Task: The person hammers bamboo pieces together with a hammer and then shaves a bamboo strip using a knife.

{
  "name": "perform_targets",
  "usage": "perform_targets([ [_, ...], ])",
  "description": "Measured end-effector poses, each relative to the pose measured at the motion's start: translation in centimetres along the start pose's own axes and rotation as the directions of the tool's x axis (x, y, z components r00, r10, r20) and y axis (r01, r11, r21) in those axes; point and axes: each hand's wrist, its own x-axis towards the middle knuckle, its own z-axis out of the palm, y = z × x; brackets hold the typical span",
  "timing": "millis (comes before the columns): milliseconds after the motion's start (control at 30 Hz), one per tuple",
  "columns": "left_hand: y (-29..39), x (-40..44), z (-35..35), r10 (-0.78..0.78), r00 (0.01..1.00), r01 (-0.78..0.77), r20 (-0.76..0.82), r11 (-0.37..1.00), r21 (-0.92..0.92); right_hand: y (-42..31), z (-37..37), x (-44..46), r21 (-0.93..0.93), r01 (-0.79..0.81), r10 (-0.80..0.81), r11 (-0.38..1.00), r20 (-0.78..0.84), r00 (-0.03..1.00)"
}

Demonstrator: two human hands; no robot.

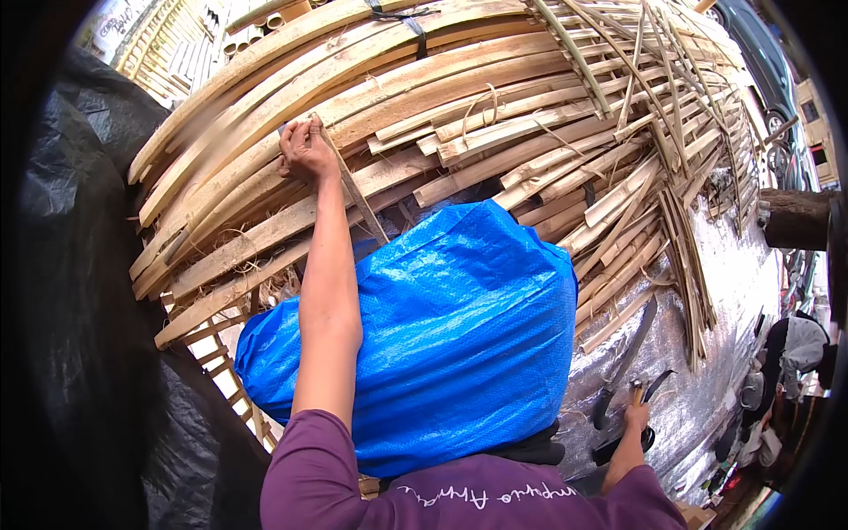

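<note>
My left hand (306,154) is closed on a thin bamboo strip (355,190), which slants down toward the blue tarp over my lap. Under and around that hand lie long split bamboo slats (380,97). Low at the right, my right hand (635,419) grips the light wooden handle of a tool (637,394); its working end is too small to make out. Beside it a curved dark blade (659,385) shows; whether it belongs to the same tool I cannot tell. A machete (629,360) lies just left of it on the silvery sheet.
Blue tarp (468,327) covers my lap. Black plastic sheeting (97,291) hangs at the left. Thin strips (685,265) are heaped on the silvery sheet (698,389) at the right. A log end (793,219) juts in from the right, and a vehicle (761,62) stands behind.
</note>
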Motion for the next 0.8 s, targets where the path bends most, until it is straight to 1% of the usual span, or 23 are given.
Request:
perform_targets([
  [33,-0.1,0.1,0.1,0.005,1.000,-0.005,-0.017,1.000,0.010,0.3,0.5,1.1,-0.002,0.004,-0.004,1.000,-0.002,1.000],
  [100,-0.3,-0.2,0.0,0.004,0.999,-0.002,-0.039,0.999,0.035,1.9,1.1,2.2,0.088,0.155,-0.155,0.984,-0.010,0.988],
  [133,-0.2,-0.1,0.2,-0.003,0.999,0.004,-0.042,0.999,0.034,1.5,0.6,1.5,0.159,0.187,-0.177,0.969,-0.072,0.982],
  [167,0.0,0.2,0.0,-0.032,0.999,0.032,0.020,0.999,0.027,2.3,2.1,2.8,0.218,0.263,-0.223,0.940,-0.190,0.956],
  [200,-0.9,0.0,0.6,-0.009,1.000,0.007,0.029,0.998,0.056,1.4,1.0,2.5,0.257,0.289,-0.247,0.922,-0.186,0.951],
  [233,-0.3,0.1,-0.1,0.010,0.998,-0.007,0.058,0.998,-0.058,1.7,1.8,3.8,0.388,0.323,-0.256,0.863,-0.216,0.942],
  [267,0.4,0.1,-0.3,-0.041,0.996,0.059,0.082,0.970,-0.237,-0.1,0.4,2.5,0.462,0.369,-0.254,0.807,-0.293,0.922],
  [300,-1.9,0.1,1.4,-0.026,0.999,0.031,0.031,0.982,-0.185,-3.8,-4.5,-0.9,0.568,0.311,-0.280,0.762,-0.144,0.949],
  [333,0.5,0.1,0.0,-0.010,0.999,0.006,0.034,0.995,0.102,-6.0,-6.3,-2.3,0.638,0.370,-0.322,0.676,-0.197,0.926],
  [367,-0.1,0.0,0.8,-0.039,0.999,0.038,0.025,0.999,0.028,-7.0,-6.2,-1.0,0.713,0.435,-0.382,0.550,-0.248,0.890],
  [400,-1.0,0.1,1.3,-0.063,0.998,0.063,0.017,0.997,-0.042,-9.6,-8.3,-2.2,0.840,0.324,-0.387,0.434,-0.151,0.909],
  [433,-0.9,0.1,1.3,-0.062,0.998,0.062,0.012,0.997,-0.043,-12.5,-11.4,-4.7,0.931,0.192,-0.407,0.309,-0.053,0.912],
  [467,-0.5,0.1,1.1,-0.075,0.997,0.076,0.031,0.997,-0.029,-14.6,-13.8,-6.7,0.932,0.198,-0.412,0.303,-0.059,0.909],
  [500,0.0,0.0,0.8,-0.090,0.995,0.091,0.045,0.996,-0.013,-16.7,-16.2,-8.5,0.969,0.138,-0.509,0.206,-0.015,0.860],
  [533,1.5,0.0,-0.2,-0.107,0.993,0.101,0.052,0.988,0.115,-18.6,-17.8,-10.3,0.991,0.063,-0.608,0.115,0.020,0.794],
  [567,1.0,0.0,0.1,-0.105,0.993,0.103,0.051,0.994,0.041,-20.5,-18.9,-11.8,0.992,0.069,-0.626,0.107,0.014,0.780],
  [633,-0.5,-0.5,1.1,-0.102,0.994,0.105,0.036,0.991,-0.085,-24.4,-20.3,-14.2,0.981,0.133,-0.761,0.139,0.020,0.648],
  [667,-0.5,-0.4,1.1,-0.098,0.995,0.100,0.021,0.986,-0.135,-26.5,-20.6,-14.8,0.982,0.136,-0.792,0.132,0.022,0.610],
  [733,1.5,-0.3,-0.5,-0.104,0.994,0.103,0.045,0.995,0.015,-30.8,-21.0,-16.7,0.937,0.320,-0.887,0.141,-0.023,0.461],
  [800,1.3,-0.4,-0.4,-0.072,0.997,0.072,0.020,0.997,0.013,-35.5,-23.3,-21.2,0.929,0.364,-0.950,0.068,-0.051,0.308],
])
